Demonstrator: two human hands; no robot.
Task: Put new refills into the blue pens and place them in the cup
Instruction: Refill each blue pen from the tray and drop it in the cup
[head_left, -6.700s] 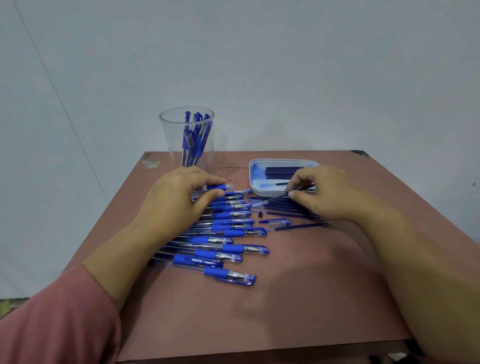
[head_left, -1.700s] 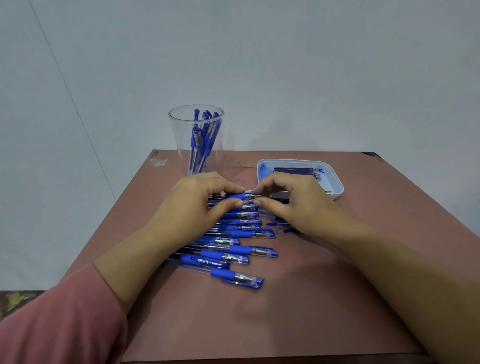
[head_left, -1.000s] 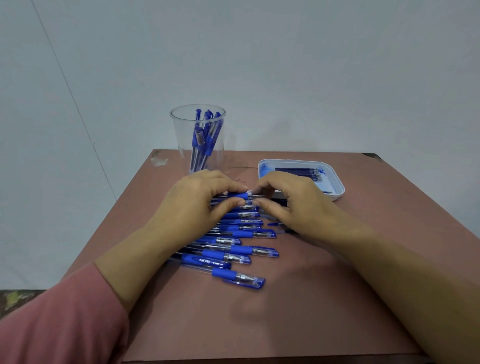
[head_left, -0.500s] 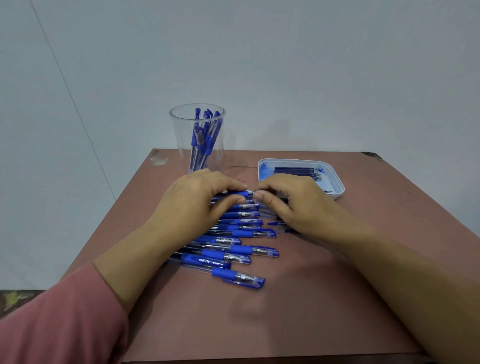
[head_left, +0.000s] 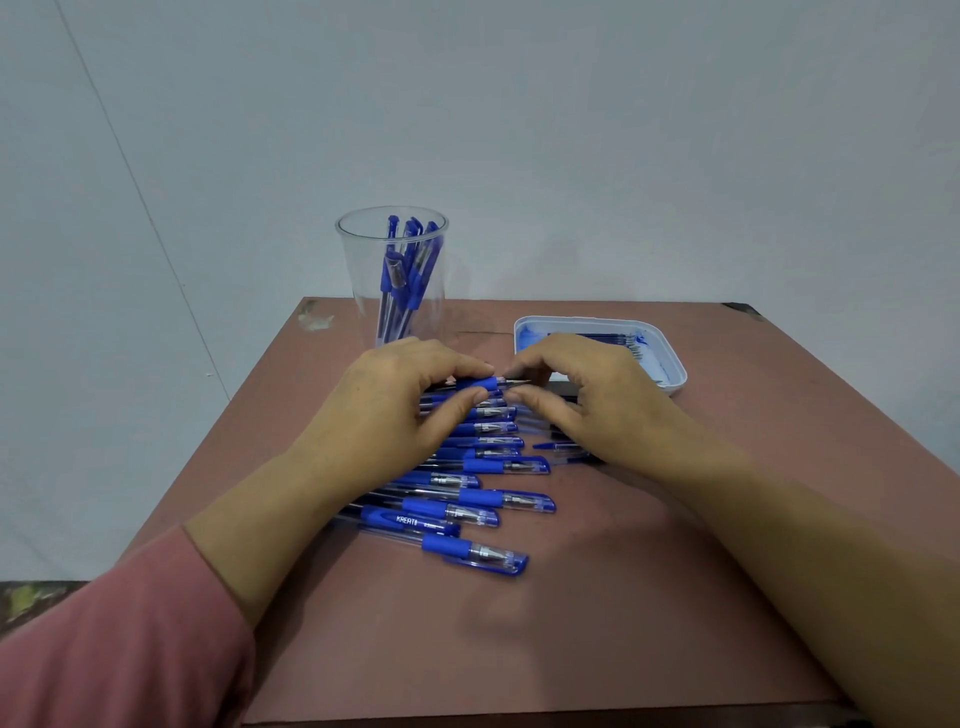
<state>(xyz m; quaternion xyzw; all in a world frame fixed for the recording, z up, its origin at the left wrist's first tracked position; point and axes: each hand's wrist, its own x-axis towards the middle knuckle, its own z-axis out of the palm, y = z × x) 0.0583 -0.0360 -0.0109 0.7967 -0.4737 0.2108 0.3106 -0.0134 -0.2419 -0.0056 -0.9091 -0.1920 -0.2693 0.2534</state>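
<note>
Bearing "KREAT" lettering: one blue pen (head_left: 410, 519)

Your left arm wears a sleeve (head_left: 119, 639) of salmon-pink cloth, plain and matte, with soft folds across it. It fills the space just off the near left corner of the table (head_left: 571, 639). Its cuff is a loose, gently curved hem that ends where that corner begins. Beyond the cuff your left forearm (head_left: 270, 509) is bare over the table's left side, and so is your left hand (head_left: 384, 415) above the table's middle. Your right forearm (head_left: 779, 519) is bare from the table's near right corner onward. Your right hand (head_left: 608, 400), toward the table's far side, is bare too.
</note>
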